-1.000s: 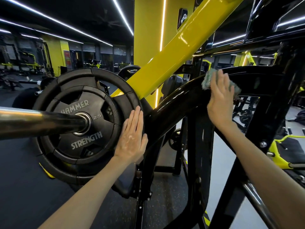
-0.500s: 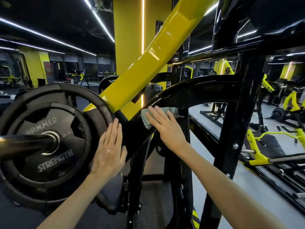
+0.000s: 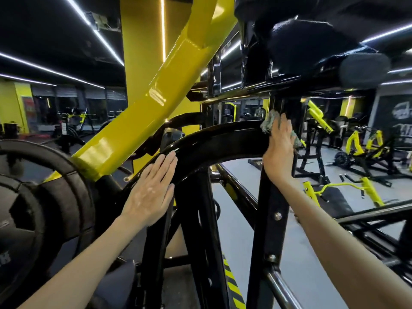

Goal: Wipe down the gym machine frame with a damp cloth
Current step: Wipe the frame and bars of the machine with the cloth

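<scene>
Our left hand (image 3: 151, 192) lies flat on the machine's curved black frame tube (image 3: 218, 139), fingers straight and together, holding nothing. Just left of it we see a black weight plate (image 3: 44, 197) below a slanted yellow arm (image 3: 142, 117). Further along the same glossy tube, where it meets a black upright post (image 3: 272, 219), our right hand (image 3: 279, 150) presses the grey-green cloth (image 3: 268, 123) against the paint, fingers straight and pointing up; its thumb is hidden. Beyond, the grey floor (image 3: 245, 219) carries yellow-and-black machines (image 3: 361, 143) under white ceiling light strips (image 3: 100, 41).
</scene>
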Demonstrator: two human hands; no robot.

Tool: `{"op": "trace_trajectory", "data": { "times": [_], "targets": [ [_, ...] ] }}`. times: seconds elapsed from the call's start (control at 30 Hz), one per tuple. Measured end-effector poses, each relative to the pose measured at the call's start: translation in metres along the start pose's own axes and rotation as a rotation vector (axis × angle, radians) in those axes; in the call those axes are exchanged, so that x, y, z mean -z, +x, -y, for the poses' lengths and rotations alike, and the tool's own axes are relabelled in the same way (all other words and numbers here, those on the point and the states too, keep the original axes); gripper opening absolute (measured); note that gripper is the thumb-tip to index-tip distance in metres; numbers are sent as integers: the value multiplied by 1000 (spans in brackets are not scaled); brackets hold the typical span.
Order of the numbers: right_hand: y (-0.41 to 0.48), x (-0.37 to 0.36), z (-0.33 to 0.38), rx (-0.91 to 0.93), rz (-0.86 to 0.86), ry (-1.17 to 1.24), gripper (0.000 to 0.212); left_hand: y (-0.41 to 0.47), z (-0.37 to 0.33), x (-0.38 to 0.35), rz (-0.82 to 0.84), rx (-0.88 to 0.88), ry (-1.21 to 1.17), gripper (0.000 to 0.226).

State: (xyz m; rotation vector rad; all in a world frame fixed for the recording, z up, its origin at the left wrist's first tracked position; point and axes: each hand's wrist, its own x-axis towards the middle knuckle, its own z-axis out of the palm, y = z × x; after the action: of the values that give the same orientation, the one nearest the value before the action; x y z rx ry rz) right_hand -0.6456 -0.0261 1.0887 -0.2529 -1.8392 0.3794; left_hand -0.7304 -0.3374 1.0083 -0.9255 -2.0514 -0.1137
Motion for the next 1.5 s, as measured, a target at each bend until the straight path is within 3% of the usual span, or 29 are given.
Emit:
{"op": "trace_trajectory", "data": {
  "times": [0.13, 0.37, 0.53, 0.7, 0.9, 1.1, 1.27, 1.5],
  "targets": [
    [-10, -16, 28, -28, 6, -82, 71, 1, -7, -8, -38, 41, -5, 63],
    [-46, -46, 51, 566, 221, -67, 80, 3, -12, -7, -53, 50, 24, 65],
    [-11, -10, -12, 711, 154, -290, 83, 26, -30, 0, -60, -15, 37, 63],
    [33, 28, -59, 655, 40, -369, 84, 88, -72, 2, -67, -207, 109, 62],
    [55, 33, -80, 624, 14, -189, 81, 145, -100, 8, -92, -267, 200, 63],
    [1, 4, -73, 334, -5, 142, 62, 143, -117, -1, -147, -191, 149, 66],
    [-56, -8, -111, 332, 65, 211, 48, 143, -122, -6, -160, -165, 182, 69],
    [-9, 2, -100, 348, 47, 225, 46, 143, -122, -6, -167, -154, 200, 71]
  ]
}}
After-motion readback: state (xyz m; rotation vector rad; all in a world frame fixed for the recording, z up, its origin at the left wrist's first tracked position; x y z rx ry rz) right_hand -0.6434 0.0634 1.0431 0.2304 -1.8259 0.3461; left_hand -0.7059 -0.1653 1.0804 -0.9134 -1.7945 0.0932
